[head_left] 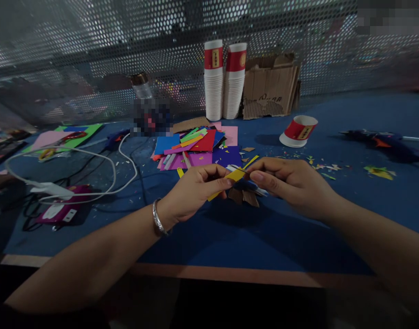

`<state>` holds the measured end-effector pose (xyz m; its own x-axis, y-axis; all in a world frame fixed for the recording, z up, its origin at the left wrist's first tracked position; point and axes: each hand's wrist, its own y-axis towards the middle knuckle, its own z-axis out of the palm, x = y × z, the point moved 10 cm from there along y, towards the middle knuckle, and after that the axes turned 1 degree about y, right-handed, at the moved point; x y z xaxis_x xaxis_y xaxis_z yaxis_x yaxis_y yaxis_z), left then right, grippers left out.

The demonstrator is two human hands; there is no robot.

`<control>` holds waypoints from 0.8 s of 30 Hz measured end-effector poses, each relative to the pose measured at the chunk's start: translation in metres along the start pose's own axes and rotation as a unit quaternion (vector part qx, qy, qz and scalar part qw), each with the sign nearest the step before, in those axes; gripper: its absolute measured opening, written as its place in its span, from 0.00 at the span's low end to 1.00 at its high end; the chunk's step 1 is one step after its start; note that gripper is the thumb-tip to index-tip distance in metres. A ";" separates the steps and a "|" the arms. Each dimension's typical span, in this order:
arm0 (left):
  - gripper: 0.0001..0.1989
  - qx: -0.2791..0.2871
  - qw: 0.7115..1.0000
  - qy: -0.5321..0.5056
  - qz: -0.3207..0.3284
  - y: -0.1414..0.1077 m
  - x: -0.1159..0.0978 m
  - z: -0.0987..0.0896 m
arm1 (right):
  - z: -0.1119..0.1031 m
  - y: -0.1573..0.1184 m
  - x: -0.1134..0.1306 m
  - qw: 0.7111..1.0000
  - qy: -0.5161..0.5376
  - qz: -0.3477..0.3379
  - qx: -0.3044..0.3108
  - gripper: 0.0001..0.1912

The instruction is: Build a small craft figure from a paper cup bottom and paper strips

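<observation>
My left hand (209, 181), with a silver bracelet at the wrist, pinches a strip of yellow craft paper or foam (235, 176) between thumb and fingers. My right hand (287, 178) is closed at the strip's far end, thumb against fingers, on a thin dark blade-like piece (243, 171); its exact kind is unclear. A narrow yellow sliver (251, 161) sticks up between the two hands. Beneath them, partly hidden, lie brown cardboard scraps (249, 198). A pile of coloured sheets and strips (199, 141) sits just beyond my left hand.
Two stacks of paper cups (213, 93) stand at the back beside corrugated cardboard (269, 89). A single red-and-white paper cup (300, 131) stands right of centre. Glue guns (384, 144) lie right and left. White cable loops around a purple power strip (63, 208). Paper bits litter the blue table (202, 246).
</observation>
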<state>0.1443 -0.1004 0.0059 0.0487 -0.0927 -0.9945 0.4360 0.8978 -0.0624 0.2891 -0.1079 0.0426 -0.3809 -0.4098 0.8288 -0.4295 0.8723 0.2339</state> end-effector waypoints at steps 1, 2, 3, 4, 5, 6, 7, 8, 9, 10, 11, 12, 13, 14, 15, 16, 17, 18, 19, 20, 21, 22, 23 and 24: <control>0.10 -0.002 1.000 0.000 0.001 0.000 -0.001 -0.001 | 0.001 0.000 0.000 1.000 0.006 0.001 0.005 0.23; 0.10 -0.007 1.000 -0.002 0.001 0.000 -0.001 -0.002 | 0.002 0.000 0.000 1.000 0.009 0.002 0.009 0.23; 0.11 -0.015 1.000 -0.003 0.001 0.000 -0.002 -0.004 | 0.003 0.000 0.000 1.000 0.009 0.002 0.010 0.23; 0.11 -0.022 1.000 -0.006 0.000 0.000 -0.002 -0.006 | 0.002 0.000 0.000 1.000 0.008 0.001 0.007 0.23; 0.12 -0.027 1.000 -0.010 -0.002 0.000 -0.002 -0.007 | 0.002 0.000 0.000 1.000 0.006 0.001 0.004 0.22; 0.12 -0.030 0.999 -0.014 -0.005 0.000 -0.002 -0.008 | 0.001 -0.001 -0.001 1.000 0.005 0.002 0.001 0.22; 0.13 -0.032 0.999 -0.019 -0.007 0.000 -0.001 -0.008 | 0.002 -0.001 -0.001 1.000 0.009 0.004 0.002 0.22; 0.13 -0.034 0.999 -0.023 -0.009 0.000 -0.001 -0.008 | 0.002 0.000 -0.001 1.000 0.015 0.006 0.005 0.22; 0.13 -0.034 0.999 -0.027 -0.011 0.000 -0.001 -0.008 | 0.003 0.000 -0.002 1.000 0.020 0.008 0.008 0.22; 0.13 -0.034 0.999 -0.029 -0.012 -0.001 0.000 -0.007 | 0.003 0.000 -0.002 1.000 0.022 0.010 0.008 0.22; 0.13 -0.032 0.999 -0.030 -0.013 -0.001 0.000 -0.007 | 0.002 0.001 -0.002 1.000 0.021 0.010 0.007 0.23; 0.13 -0.029 0.999 -0.030 -0.014 -0.001 0.001 -0.006 | 0.001 0.001 -0.002 1.000 0.018 0.009 0.004 0.23; 0.13 -0.026 0.999 -0.029 -0.014 -0.001 0.001 -0.005 | 0.001 0.001 -0.001 1.000 0.013 0.007 0.002 0.23; 0.13 -0.024 0.999 -0.030 -0.013 -0.001 0.001 -0.005 | 0.001 0.001 -0.001 1.000 0.010 0.006 0.002 0.23; 0.13 -0.025 0.999 -0.032 -0.012 -0.001 0.001 -0.005 | 0.001 0.001 -0.001 1.000 0.011 0.004 0.005 0.23; 0.13 -0.028 0.999 -0.034 -0.013 -0.001 0.001 -0.006 | 0.002 0.001 -0.002 1.000 0.014 0.005 0.005 0.23; 0.13 -0.032 0.999 -0.036 -0.015 -0.001 0.001 -0.007 | 0.002 0.001 -0.003 1.000 0.019 0.007 0.004 0.23; 0.13 -0.035 0.999 -0.036 -0.017 -0.001 0.001 -0.008 | 0.001 0.002 -0.003 1.000 0.022 0.008 0.000 0.23; 0.13 -0.038 0.998 -0.036 -0.017 -0.001 0.001 -0.008 | 0.000 0.002 -0.005 1.000 0.023 0.011 -0.004 0.24; 0.13 -0.040 0.998 -0.036 -0.017 -0.001 0.001 -0.009 | -0.001 0.002 -0.006 1.000 0.024 0.013 -0.009 0.24; 0.13 -0.039 0.998 -0.036 -0.015 -0.001 0.000 -0.009 | -0.002 0.003 -0.006 1.000 0.024 0.014 -0.014 0.24; 0.14 -0.036 0.999 -0.036 -0.013 -0.001 0.000 -0.008 | -0.002 0.003 -0.007 0.999 0.026 0.016 -0.017 0.25; 0.14 -0.033 0.999 -0.036 -0.009 -0.001 -0.001 -0.007 | -0.002 0.003 -0.007 0.999 0.029 0.018 -0.016 0.24; 0.15 -0.029 0.999 -0.034 -0.008 -0.001 -0.001 -0.006 | -0.001 0.003 -0.008 0.999 0.034 0.020 -0.015 0.24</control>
<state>0.1381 -0.0984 0.0062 0.1043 -0.1342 -0.9854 0.3843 0.9193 -0.0845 0.2917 -0.1016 0.0377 -0.3402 -0.3555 0.8706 -0.3905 0.8956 0.2131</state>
